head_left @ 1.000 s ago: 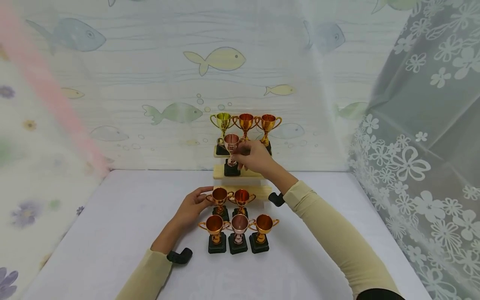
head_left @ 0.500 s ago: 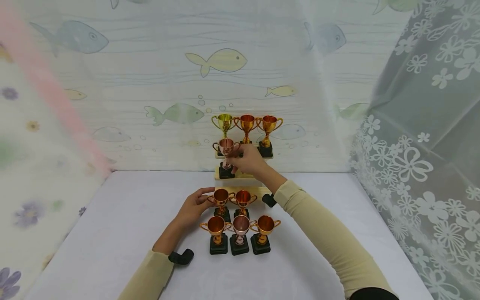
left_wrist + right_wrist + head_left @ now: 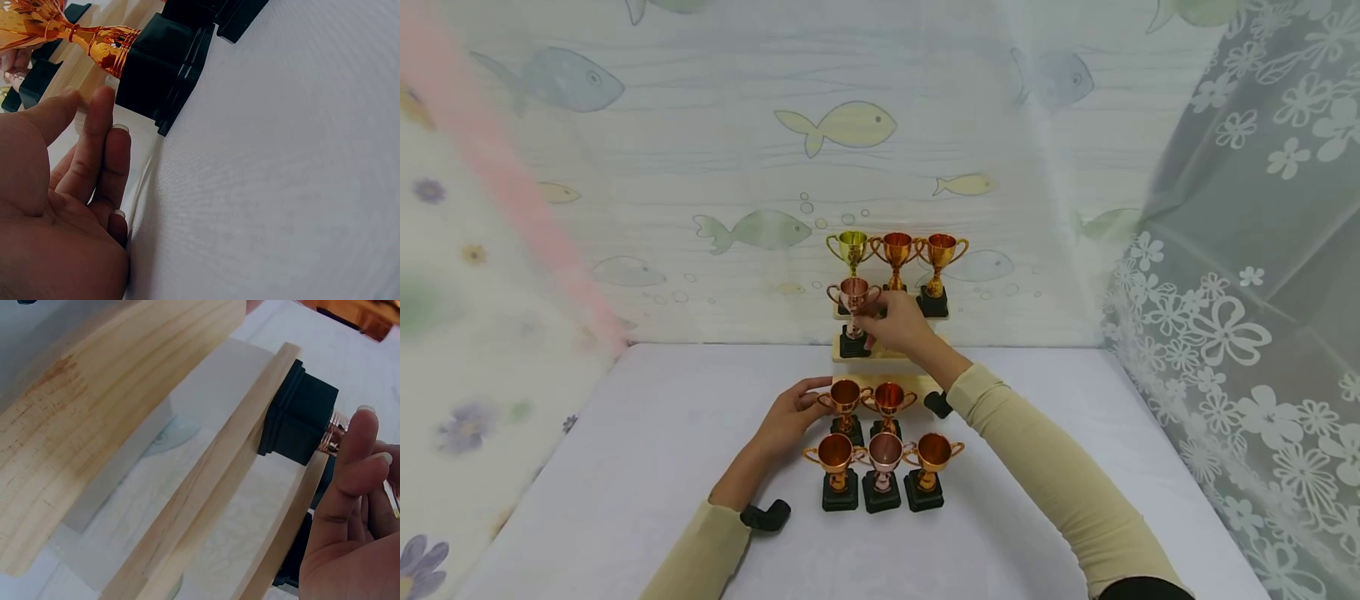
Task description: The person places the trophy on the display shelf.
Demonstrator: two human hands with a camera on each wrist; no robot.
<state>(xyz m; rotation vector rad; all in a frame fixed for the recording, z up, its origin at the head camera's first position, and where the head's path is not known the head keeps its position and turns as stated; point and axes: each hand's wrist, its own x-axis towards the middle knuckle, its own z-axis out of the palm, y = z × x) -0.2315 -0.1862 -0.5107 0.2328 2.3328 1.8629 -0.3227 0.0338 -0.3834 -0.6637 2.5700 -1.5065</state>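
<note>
A rose-gold trophy cup (image 3: 853,292) stands upright at the left end of the middle wooden board (image 3: 887,353). My right hand (image 3: 898,325) pinches its stem between thumb and fingers. In the right wrist view its black base (image 3: 300,415) sits against the board. Lower down, my left hand (image 3: 786,421) grips the left end of the bottom wooden board (image 3: 925,385), thumb and index fingertips at the wood. Close beside those fingers, in the left wrist view, is the black base (image 3: 159,69) of a copper-coloured trophy cup.
On the top board stand a yellow-gold trophy cup (image 3: 852,246) and two orange-gold ones (image 3: 942,250). Two copper-coloured cups (image 3: 889,398) stand before the bottom board. Nearer still is a row of three cups (image 3: 883,450) on the white tabletop (image 3: 640,433).
The right hand has shifted left and slightly down with the rose-gold trophy cup, to the board's left end. The left hand holds the same place.
</note>
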